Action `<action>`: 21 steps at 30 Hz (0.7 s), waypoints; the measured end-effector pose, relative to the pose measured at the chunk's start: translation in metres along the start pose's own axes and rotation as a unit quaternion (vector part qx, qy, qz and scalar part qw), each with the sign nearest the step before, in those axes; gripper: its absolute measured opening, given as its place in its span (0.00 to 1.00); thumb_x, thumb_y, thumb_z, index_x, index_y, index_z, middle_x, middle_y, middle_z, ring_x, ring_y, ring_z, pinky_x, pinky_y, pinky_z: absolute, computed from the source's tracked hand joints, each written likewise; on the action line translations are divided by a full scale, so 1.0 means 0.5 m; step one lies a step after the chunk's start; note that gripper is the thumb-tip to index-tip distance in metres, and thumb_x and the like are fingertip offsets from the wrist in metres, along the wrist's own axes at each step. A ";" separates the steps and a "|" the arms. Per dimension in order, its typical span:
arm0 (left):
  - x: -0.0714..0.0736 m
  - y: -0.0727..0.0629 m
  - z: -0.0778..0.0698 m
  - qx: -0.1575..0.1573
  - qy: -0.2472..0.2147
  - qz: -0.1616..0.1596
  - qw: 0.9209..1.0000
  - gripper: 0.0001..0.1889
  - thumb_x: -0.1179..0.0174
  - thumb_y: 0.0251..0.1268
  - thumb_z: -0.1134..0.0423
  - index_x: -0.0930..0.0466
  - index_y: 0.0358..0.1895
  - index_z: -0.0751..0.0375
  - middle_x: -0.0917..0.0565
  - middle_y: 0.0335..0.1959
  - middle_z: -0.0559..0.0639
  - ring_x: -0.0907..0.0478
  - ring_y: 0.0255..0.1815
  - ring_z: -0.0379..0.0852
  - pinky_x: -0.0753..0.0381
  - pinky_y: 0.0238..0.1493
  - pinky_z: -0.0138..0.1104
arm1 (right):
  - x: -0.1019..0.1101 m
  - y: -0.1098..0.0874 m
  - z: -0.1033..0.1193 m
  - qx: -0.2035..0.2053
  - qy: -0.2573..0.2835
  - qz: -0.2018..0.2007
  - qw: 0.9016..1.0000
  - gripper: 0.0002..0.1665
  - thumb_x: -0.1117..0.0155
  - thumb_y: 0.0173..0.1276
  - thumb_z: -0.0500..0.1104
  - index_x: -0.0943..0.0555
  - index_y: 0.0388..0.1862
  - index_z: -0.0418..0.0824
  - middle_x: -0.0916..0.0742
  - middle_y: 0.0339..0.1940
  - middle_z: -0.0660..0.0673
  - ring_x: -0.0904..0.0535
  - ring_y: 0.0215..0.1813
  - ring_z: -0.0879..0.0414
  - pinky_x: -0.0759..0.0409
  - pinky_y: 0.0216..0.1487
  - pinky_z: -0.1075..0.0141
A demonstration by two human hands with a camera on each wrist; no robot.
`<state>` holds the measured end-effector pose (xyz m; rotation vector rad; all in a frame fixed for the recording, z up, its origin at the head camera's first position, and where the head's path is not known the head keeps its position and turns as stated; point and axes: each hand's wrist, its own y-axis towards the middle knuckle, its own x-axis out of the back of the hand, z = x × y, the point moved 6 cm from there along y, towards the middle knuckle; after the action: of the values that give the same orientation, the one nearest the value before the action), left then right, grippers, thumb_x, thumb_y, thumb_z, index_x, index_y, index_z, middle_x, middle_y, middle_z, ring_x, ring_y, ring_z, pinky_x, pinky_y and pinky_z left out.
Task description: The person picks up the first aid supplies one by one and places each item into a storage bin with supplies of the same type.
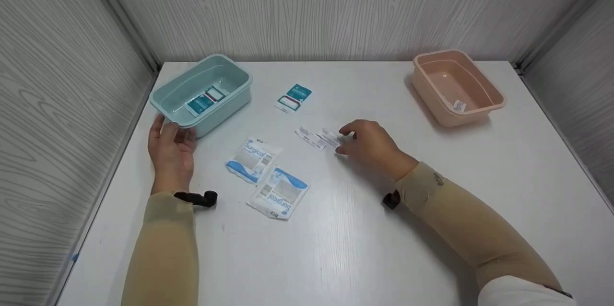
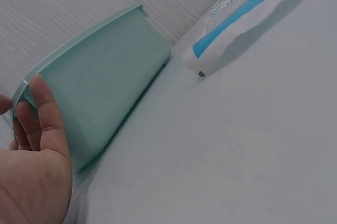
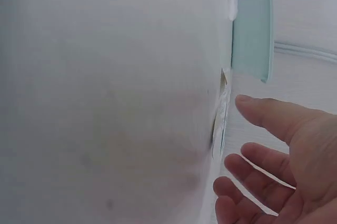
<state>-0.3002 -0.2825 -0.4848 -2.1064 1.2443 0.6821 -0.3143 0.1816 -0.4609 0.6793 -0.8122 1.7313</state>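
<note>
My left hand (image 1: 171, 155) grips the near left corner of a teal plastic basin (image 1: 225, 107). In the left wrist view its fingers (image 2: 50, 113) lie against the outer wall under the rim. Inside the basin are teal-and-white packets (image 1: 200, 103). My right hand (image 1: 371, 145) hovers beside two small white paper packets (image 1: 312, 138), thumb and fingers apart with nothing between them. The right wrist view shows that thumb (image 3: 263, 112) spread from loosely bent fingers. Another teal-and-white packet (image 1: 294, 98) lies beyond the small packets.
Two white-and-blue packets printed "Surgical" (image 1: 279, 193) lie partly overlapping on the white table (image 1: 336, 248) between my arms. A peach basin (image 1: 427, 92) stands at the back right, a small white packet (image 1: 459, 105) inside. Wood-grain panels (image 1: 307, 13) enclose the back and sides.
</note>
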 end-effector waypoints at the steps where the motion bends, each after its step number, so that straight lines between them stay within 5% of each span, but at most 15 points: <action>1: -0.001 0.000 0.000 0.000 0.002 0.001 1.000 0.39 0.33 0.79 0.72 0.36 0.87 0.45 0.29 0.84 0.54 0.22 0.75 0.47 0.06 0.57 0.32 | -0.003 0.000 0.000 -0.001 -0.003 0.002 1.000 0.31 0.16 0.72 0.47 0.13 0.72 0.43 0.11 0.66 0.46 0.16 0.65 0.46 0.14 0.71 0.50; 8: -0.005 -0.002 0.000 0.003 0.003 0.009 1.000 0.39 0.34 0.80 0.71 0.37 0.88 0.45 0.30 0.85 0.53 0.23 0.74 0.48 0.07 0.57 0.31 | -0.012 0.004 0.003 0.012 -0.048 0.005 0.999 0.29 0.15 0.71 0.49 0.10 0.65 0.36 0.10 0.58 0.43 0.17 0.60 0.46 0.15 0.73 0.50; 21: -0.001 -0.002 0.000 0.004 -0.005 0.009 1.000 0.39 0.33 0.79 0.72 0.35 0.87 0.46 0.31 0.87 0.53 0.23 0.76 0.48 0.06 0.55 0.32 | -0.011 0.005 -0.001 0.004 -0.022 0.005 1.000 0.20 0.17 0.72 0.44 0.07 0.58 0.37 0.07 0.54 0.42 0.17 0.54 0.47 0.13 0.61 0.54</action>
<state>-0.2996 -0.2817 -0.4841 -2.0851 1.2603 0.6949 -0.3151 0.1786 -0.4660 0.7215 -0.8407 1.7340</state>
